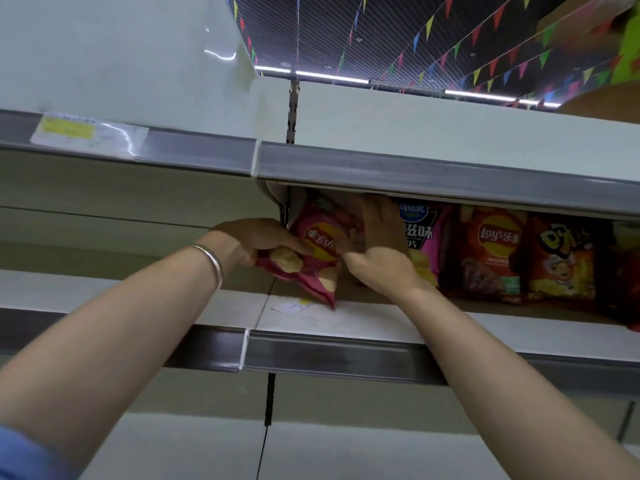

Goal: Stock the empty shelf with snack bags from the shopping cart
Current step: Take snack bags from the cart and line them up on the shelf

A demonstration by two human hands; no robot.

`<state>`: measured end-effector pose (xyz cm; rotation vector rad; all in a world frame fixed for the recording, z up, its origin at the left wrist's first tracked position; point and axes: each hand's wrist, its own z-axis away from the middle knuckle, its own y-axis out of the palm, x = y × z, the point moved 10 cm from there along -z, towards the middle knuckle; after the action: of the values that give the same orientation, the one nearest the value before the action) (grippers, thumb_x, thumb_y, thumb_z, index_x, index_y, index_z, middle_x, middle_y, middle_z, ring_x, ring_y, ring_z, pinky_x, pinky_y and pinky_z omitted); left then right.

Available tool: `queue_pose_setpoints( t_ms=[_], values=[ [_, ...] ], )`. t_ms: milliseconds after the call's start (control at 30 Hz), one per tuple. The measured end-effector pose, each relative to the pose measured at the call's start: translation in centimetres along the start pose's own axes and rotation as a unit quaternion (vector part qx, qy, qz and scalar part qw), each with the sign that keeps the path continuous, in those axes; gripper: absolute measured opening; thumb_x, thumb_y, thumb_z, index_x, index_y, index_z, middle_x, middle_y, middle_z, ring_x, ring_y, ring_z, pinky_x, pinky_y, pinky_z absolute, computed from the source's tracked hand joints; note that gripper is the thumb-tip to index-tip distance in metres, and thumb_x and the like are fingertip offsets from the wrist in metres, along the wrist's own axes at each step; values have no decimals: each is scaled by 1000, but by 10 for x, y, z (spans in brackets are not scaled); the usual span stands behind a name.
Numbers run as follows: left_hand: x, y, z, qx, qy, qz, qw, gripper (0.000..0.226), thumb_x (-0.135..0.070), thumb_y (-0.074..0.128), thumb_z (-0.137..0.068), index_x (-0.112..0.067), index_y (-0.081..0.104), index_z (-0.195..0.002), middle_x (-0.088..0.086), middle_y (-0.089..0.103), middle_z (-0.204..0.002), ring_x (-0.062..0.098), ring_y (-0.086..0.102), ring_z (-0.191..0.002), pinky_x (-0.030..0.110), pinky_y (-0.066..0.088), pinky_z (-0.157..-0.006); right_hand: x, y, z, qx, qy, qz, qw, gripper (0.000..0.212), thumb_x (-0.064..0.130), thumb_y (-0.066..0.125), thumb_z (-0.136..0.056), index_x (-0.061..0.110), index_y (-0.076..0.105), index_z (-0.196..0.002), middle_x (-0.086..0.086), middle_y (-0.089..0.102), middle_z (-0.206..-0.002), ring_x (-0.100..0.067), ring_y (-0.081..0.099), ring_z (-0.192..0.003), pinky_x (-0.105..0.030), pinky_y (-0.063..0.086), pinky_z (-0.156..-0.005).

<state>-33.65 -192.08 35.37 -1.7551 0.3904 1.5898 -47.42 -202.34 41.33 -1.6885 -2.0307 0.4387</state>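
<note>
Both hands steer an upside-down crinkly pink crisp bag point(317, 252) onto the white metal shelf point(346, 320).
Left hand point(254, 242) pinches its lower edge; right hand point(375, 247) holds its side, seemingly to right it beside the upright orange crisp bag point(491, 254).

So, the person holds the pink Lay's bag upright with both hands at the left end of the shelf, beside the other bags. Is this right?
Not quite. In the head view the pink Lay's bag is upside down and tilted, not upright. The left hand and right hand do hold it at the left end of the shelf, beside the other bags.
</note>
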Motion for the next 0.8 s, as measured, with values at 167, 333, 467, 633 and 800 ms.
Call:
queue_pose_setpoints(
  t_ms=[167,333,467,633,800],
  values=[
    [-27,9,30,34,23,-126,991,24,-8,75,-83,-2,67,-104,11,75,-91,19,72,-76,26,59,-65,29,0,17,300,-10,132,945,46,63,50,-94,25,52,-118,16,46,-111,-13,43,-117,-30,27,-92],
    [-47,38,54,86,12,-284,955,17,-26,72,-88,-13,68,-99,0,73,-91,13,67,-81,20,55,-74,44,-17,17,336,-38,130,932,87,78,67,-68,40,38,-141,8,54,-135,-17,49,-127,-32,43,-102],
    [-75,54,63,54,74,-451,888,42,-42,80,-77,-19,68,-110,-4,73,-101,14,66,-95,28,51,-92,27,-39,18,361,18,180,915,77,70,79,-62,32,49,-123,13,64,-95,-9,58,-80,-26,49,-72],
    [-81,40,71,-11,105,-394,913,67,-62,71,-75,-19,64,-126,-5,63,-128,14,55,-120,24,38,-97,-18,-42,27,374,131,179,900,62,72,79,-59,30,59,-99,7,66,-92,-10,61,-80,-31,55,-73],
    [-29,20,60,46,45,-237,969,112,-77,74,-56,-33,35,-152,-9,41,-152,11,48,-130,26,24,-111,-44,-59,32,354,223,150,896,88,79,70,-52,18,64,-115,-1,68,-102,-22,62,-97,-30,46,-71]
  ],
)
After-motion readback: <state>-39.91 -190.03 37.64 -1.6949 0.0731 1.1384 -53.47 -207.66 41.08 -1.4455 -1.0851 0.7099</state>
